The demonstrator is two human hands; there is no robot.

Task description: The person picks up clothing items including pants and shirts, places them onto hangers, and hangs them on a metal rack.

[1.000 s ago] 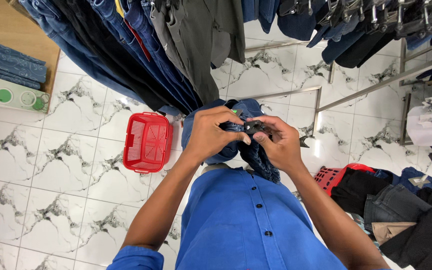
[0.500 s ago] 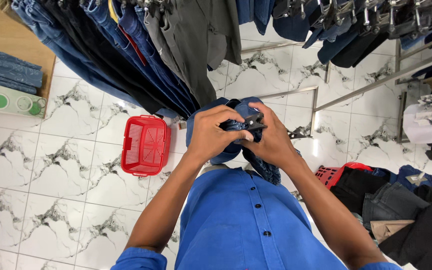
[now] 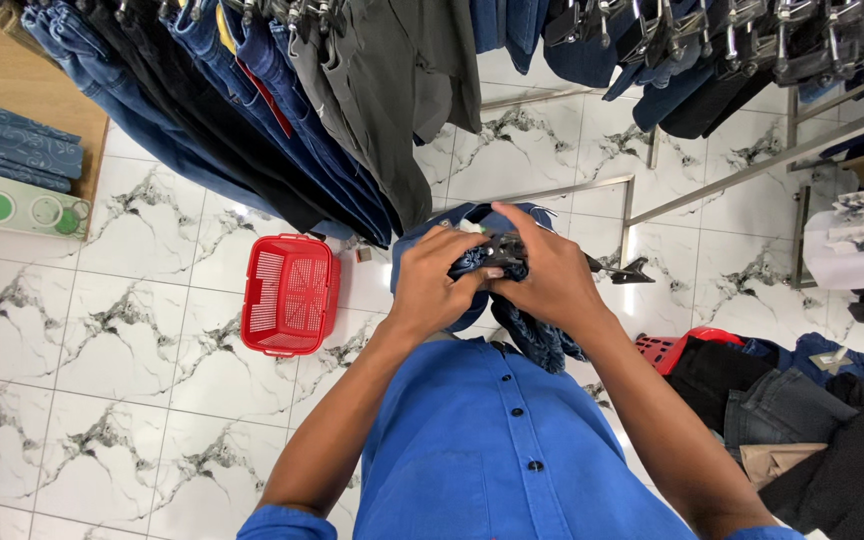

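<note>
My left hand [image 3: 434, 283] and my right hand [image 3: 545, 272] are pressed together in front of my chest, both gripping a pair of blue jeans [image 3: 527, 335]. A black clip hanger [image 3: 505, 250] sits at the waistband between my fingers, its far end poking out to the right. The jeans' legs hang down below my hands, against my blue shirt. Part of the waistband is hidden under my fingers.
Rails of hanging jeans and dark trousers [image 3: 282, 110] run across the top. A red plastic basket [image 3: 289, 294] stands on the marble floor at left. A second red basket [image 3: 677, 348] with piled clothes [image 3: 812, 420] lies at right. Folded jeans on a wooden shelf [image 3: 14, 150] are at far left.
My hands, still on the jeans and hanger, have shifted slightly; the hanger's end now sticks out further to the right. The view has drifted a little.
</note>
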